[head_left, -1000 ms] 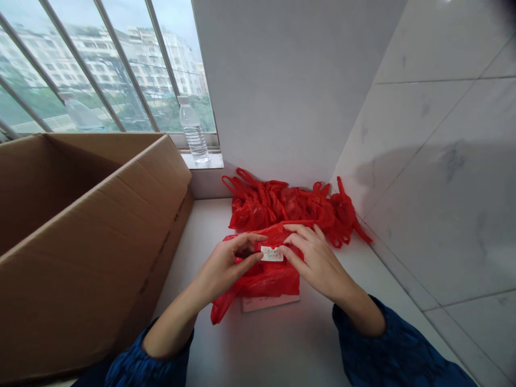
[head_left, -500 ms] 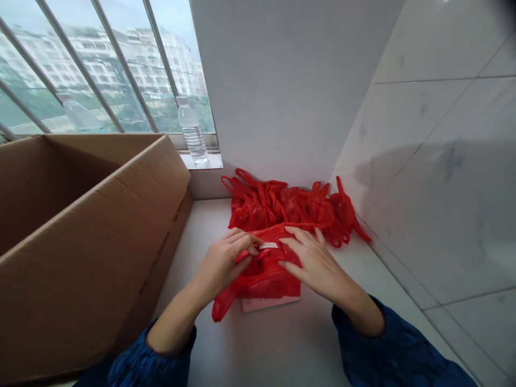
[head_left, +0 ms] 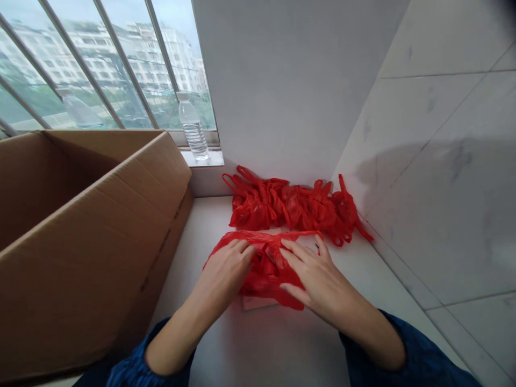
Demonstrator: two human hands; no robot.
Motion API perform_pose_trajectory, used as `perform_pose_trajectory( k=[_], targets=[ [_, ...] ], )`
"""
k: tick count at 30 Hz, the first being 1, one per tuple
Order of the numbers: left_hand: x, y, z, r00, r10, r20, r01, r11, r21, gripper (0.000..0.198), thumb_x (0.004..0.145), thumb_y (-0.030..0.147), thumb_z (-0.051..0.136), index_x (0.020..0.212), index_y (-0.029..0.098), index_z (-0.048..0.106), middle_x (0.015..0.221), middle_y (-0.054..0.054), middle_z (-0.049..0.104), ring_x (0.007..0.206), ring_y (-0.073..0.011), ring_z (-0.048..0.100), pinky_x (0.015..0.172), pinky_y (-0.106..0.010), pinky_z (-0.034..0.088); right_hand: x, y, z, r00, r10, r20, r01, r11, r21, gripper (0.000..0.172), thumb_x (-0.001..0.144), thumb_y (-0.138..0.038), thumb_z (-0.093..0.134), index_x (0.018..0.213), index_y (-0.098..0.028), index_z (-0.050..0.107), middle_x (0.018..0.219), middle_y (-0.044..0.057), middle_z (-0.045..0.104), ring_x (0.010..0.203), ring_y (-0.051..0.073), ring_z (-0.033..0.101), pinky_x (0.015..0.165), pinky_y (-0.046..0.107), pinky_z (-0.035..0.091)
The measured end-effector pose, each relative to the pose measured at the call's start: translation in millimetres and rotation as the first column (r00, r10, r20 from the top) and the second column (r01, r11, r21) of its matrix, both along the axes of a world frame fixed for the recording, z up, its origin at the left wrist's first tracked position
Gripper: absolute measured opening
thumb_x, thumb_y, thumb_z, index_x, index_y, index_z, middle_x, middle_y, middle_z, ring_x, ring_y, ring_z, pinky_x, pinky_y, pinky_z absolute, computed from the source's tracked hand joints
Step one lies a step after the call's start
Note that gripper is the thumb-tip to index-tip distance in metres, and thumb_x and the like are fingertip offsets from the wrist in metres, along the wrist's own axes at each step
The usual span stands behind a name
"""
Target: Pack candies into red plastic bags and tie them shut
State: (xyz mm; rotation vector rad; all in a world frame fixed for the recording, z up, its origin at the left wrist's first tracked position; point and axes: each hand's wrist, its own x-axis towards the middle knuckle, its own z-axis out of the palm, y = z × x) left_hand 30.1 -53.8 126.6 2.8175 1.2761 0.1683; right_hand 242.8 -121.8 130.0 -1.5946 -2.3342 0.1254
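A crumpled red plastic bag (head_left: 266, 279) lies spread on the white surface between my hands. My left hand (head_left: 228, 266) is closed on the bag's left part, its fingertips tucked into the folds. On the other side, my right hand (head_left: 312, 269) rests against the bag with thumb and fingers apart. The bag's upper edge runs taut across to the right fingers. Beneath the bag, a pale flat piece (head_left: 258, 304) shows along its near edge; most of it is covered.
Behind lies a row of bunched red plastic bags (head_left: 282, 204) against the wall. A large open cardboard box (head_left: 100, 215) stands at left. On the window sill is a clear water bottle (head_left: 193, 129). A tiled wall (head_left: 435, 161) bounds the right side.
My left hand has turned over and curled further into the bag. The bag's upper edge has spread wider to the left, and the white label between my hands is now hidden.
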Motion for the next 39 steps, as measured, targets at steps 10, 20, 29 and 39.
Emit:
perform_pose_trajectory(
  k=[10, 20, 29, 39],
  targets=[
    [3.5, 8.3, -33.0, 0.983, 0.123, -0.136, -0.142, 0.98, -0.139, 0.021, 0.088, 0.012, 0.055, 0.072, 0.013, 0.068, 0.077, -0.016, 0.071, 0.071, -0.031, 0.07, 0.06, -0.034, 0.047, -0.3, -15.9, 3.8, 0.992, -0.055, 0.117, 0.062, 0.997, -0.052, 0.049, 0.084, -0.025, 0.073, 0.13, -0.011, 0.063, 0.138, 0.02, 0.061, 0.1, 0.033, 0.07, 0.113, 0.072, 0.027],
    [16.0, 16.3, -34.1, 0.958, 0.223, -0.178, -0.247, 0.961, -0.124, 0.022, 0.091, 0.024, 0.058, 0.103, 0.008, 0.067, 0.095, -0.019, 0.073, 0.09, -0.035, 0.071, 0.072, -0.039, 0.054, -2.6, -19.1, 3.6, 0.99, -0.064, 0.122, 0.067, 0.998, -0.018, 0.052, 0.082, -0.026, 0.076, 0.13, -0.01, 0.063, 0.138, 0.016, 0.062, 0.099, 0.03, 0.07, 0.114, 0.069, 0.029],
    [25.1, 24.8, -49.3, 0.962, 0.253, -0.108, -0.263, 0.961, -0.091, 0.034, 0.092, 0.031, 0.055, 0.117, 0.01, 0.064, 0.115, -0.02, 0.069, 0.103, -0.035, 0.068, 0.075, -0.038, 0.055, -2.2, -15.8, 2.3, 0.987, -0.075, 0.144, 0.078, 0.997, -0.016, 0.055, 0.083, -0.028, 0.076, 0.132, -0.009, 0.061, 0.142, 0.018, 0.058, 0.105, 0.033, 0.068, 0.112, 0.072, 0.031],
    [25.2, 30.2, -60.3, 0.958, 0.258, 0.127, -0.244, 0.963, -0.114, 0.027, 0.088, 0.022, 0.054, 0.106, 0.011, 0.07, 0.108, -0.022, 0.071, 0.101, -0.0379, 0.067, 0.082, -0.046, 0.051, -2.7, -13.5, 4.3, 0.983, -0.098, 0.158, 0.107, 0.993, -0.049, 0.057, 0.084, -0.029, 0.074, 0.135, -0.008, 0.059, 0.145, 0.018, 0.056, 0.113, 0.035, 0.065, 0.112, 0.072, 0.03]
  ],
)
